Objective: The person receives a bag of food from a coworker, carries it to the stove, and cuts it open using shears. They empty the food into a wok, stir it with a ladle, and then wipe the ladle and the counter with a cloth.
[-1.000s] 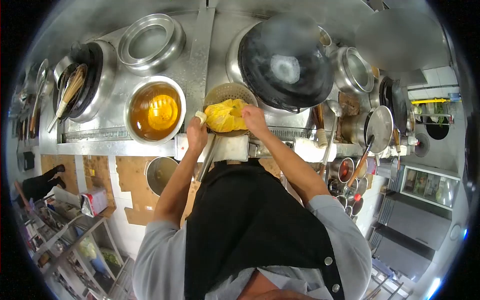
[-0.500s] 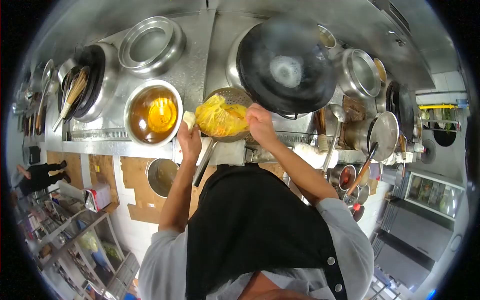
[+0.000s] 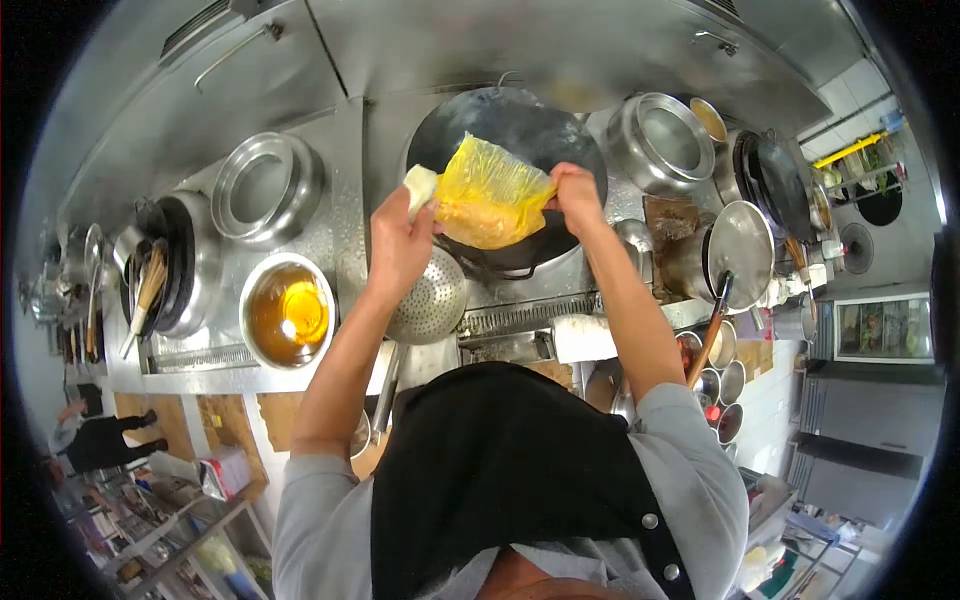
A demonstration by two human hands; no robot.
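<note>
A yellow translucent plastic bag is stretched between my two hands, above the dark wok. Pale orange pieces of food sag in its lower part. My left hand is closed on the bag's left edge and also holds a pale, folded, cloth-like wad. The bag's right edge is pinched in my right hand. A perforated strainer rests below and to the left of the wok, close to my left forearm. The bag hides part of the wok.
A steel bowl of amber liquid stands left of my forearm. Metal pots sit behind it. On the right are another pot, a ladle and a pan lid. A white cloth lies on the counter edge.
The bag has moved up and right, from over the strainer to over the wok, and is spread wider. Both hands went with it. The camera view has shifted too.
</note>
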